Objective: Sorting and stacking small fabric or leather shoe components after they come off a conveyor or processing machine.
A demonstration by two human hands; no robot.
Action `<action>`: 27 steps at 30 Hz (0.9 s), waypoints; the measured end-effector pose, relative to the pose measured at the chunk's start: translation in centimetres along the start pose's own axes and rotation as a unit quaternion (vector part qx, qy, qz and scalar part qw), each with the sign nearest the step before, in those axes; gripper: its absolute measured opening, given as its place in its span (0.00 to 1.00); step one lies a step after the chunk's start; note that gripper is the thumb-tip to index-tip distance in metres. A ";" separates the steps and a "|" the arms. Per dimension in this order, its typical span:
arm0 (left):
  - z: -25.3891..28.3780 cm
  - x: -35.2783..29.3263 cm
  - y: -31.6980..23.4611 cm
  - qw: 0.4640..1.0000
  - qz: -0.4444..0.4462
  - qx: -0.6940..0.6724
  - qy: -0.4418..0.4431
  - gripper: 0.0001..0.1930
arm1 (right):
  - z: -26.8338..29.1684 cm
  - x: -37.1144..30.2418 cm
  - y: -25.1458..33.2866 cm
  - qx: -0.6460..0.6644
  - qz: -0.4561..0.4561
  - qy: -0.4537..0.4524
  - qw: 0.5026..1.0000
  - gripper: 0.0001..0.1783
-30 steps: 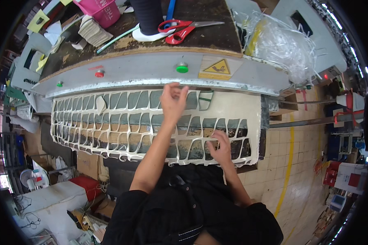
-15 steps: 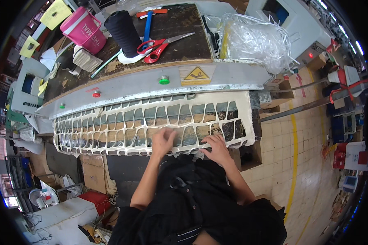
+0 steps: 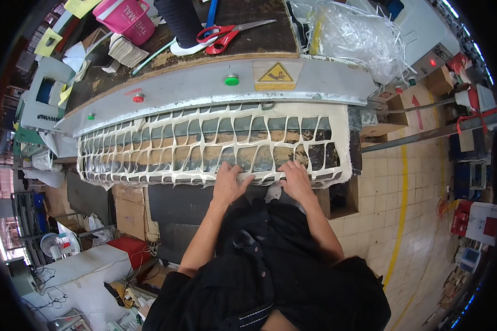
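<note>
A cream fabric sheet [image 3: 340, 135], cut through with rows of openings into a lattice, lies across a worn board [image 3: 226, 156] that shows through the holes. At its near edge, right of the middle, my left hand [image 3: 228, 186] has bent fingers over the border strip, thumb pointing right. A short way to the right, my right hand [image 3: 298, 182] holds the same border, fingers curled and thumb toward the left. Both hands seem closed on the fabric; what lies under the fingertips is hidden. The sheet's right margin is frayed and uncut.
Behind the sheet runs a grey machine beam [image 3: 193, 88] with a green button [image 3: 232, 80], a red button [image 3: 138, 98] and a yellow warning sign [image 3: 276, 73]. Red-handled scissors [image 3: 226, 39], a black thread cone [image 3: 178, 25] and a pink cup [image 3: 128, 23] stand above; a plastic bag [image 3: 353, 41] sits right.
My left hand has come back from the lattice to its near edge. My right hand has shifted slightly, staying at that edge. The whole view has tilted, so the bench appears higher.
</note>
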State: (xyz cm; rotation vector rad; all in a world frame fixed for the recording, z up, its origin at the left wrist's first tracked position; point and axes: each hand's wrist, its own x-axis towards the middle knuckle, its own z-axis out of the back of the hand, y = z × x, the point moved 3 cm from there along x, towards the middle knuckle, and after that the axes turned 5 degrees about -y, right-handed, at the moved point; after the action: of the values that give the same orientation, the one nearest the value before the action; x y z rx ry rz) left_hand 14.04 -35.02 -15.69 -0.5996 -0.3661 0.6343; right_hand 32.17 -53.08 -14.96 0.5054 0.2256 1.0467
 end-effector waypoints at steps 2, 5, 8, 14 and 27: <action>-0.1 -0.1 0.3 1.000 0.005 -0.011 -0.006 0.23 | 0.0 0.0 0.1 -0.008 0.009 -0.002 1.000 0.23; -0.7 -0.7 1.6 1.000 0.007 -0.018 0.022 0.22 | 0.1 0.2 -0.5 0.003 -0.006 0.022 1.000 0.20; 0.2 1.4 1.7 0.993 0.090 -0.059 0.052 0.19 | 0.2 2.1 -2.7 0.103 -0.047 0.248 0.962 0.24; -3.4 8.6 1.6 0.994 -0.034 -0.008 -0.105 0.35 | -1.4 16.6 -3.6 0.063 -0.104 -0.170 0.978 0.42; -10.0 6.2 3.3 0.998 -0.023 0.039 -0.053 0.37 | -4.3 14.1 -13.4 0.572 -0.256 -0.136 0.768 0.22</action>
State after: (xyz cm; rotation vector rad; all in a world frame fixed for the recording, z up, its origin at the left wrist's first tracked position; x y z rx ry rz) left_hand 22.14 -33.01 -24.61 -0.4832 -0.4514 0.6341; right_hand 47.61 -44.99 -24.51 1.5898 0.7106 0.1671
